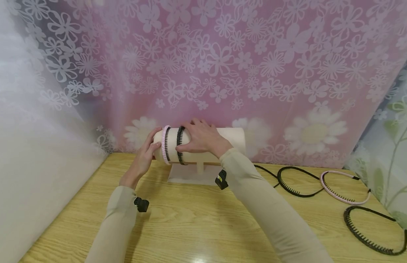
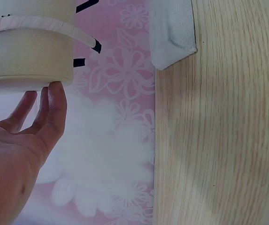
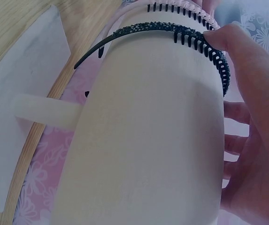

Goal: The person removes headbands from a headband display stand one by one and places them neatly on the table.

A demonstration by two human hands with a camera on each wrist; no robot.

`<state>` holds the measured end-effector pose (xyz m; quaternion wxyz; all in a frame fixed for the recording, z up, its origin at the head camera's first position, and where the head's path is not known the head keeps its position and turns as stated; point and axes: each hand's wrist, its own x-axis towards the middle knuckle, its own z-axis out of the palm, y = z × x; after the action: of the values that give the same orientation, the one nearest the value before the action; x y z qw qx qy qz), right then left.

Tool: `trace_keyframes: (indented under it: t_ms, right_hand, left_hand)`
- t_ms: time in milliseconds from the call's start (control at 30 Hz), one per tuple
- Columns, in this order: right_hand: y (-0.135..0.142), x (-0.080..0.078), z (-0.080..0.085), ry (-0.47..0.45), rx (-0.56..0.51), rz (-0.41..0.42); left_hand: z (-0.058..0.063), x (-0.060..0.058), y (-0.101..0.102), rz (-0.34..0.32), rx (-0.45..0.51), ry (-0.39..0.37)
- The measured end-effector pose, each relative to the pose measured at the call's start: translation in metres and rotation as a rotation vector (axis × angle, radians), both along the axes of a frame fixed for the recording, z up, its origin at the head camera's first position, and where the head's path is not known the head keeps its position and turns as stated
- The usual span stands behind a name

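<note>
A cream roll-shaped display stand [image 1: 234, 137] carries a pink headband [image 1: 165, 144] near its left end and a speckled black toothed headband [image 1: 180, 146] to the right of it. My left hand [image 1: 144, 155] touches the stand's left end with extended fingers; in the left wrist view the fingertips [image 2: 55, 89] rest against the end's edge. My right hand [image 1: 203, 136] reaches over the stand. Its thumb [image 3: 223, 38] presses the black headband's toothed band in the right wrist view, while the other fingers curve behind the roll.
The stand's pale base [image 1: 183, 174] rests on the wooden table [image 1: 177, 219], close to a pink flowered curtain [image 1: 203, 73]. At the right lie a black headband [image 1: 297, 194], a pink headband [image 1: 335, 197] and another dark headband [image 1: 358, 235]; part of one more shows behind the right sleeve.
</note>
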<state>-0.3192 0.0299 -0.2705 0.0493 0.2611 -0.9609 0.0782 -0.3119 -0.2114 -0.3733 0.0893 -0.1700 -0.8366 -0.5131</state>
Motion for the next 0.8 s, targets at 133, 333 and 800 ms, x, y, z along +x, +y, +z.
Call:
trace_keyframes:
  t_ms: [133, 333, 800]
  right_hand:
    - [0.002, 0.000, -0.001, 0.002, -0.004, 0.000]
    - [0.005, 0.002, 0.000, -0.005, -0.008, -0.001]
    - [0.020, 0.003, 0.002, -0.015, -0.008, -0.011]
  left_hand:
    - [0.000, -0.001, -0.001, -0.001, -0.002, 0.003]
    - [-0.001, -0.003, -0.001, -0.014, 0.013, 0.001]
    - [-0.001, -0.001, -0.001, -0.016, 0.015, 0.004]
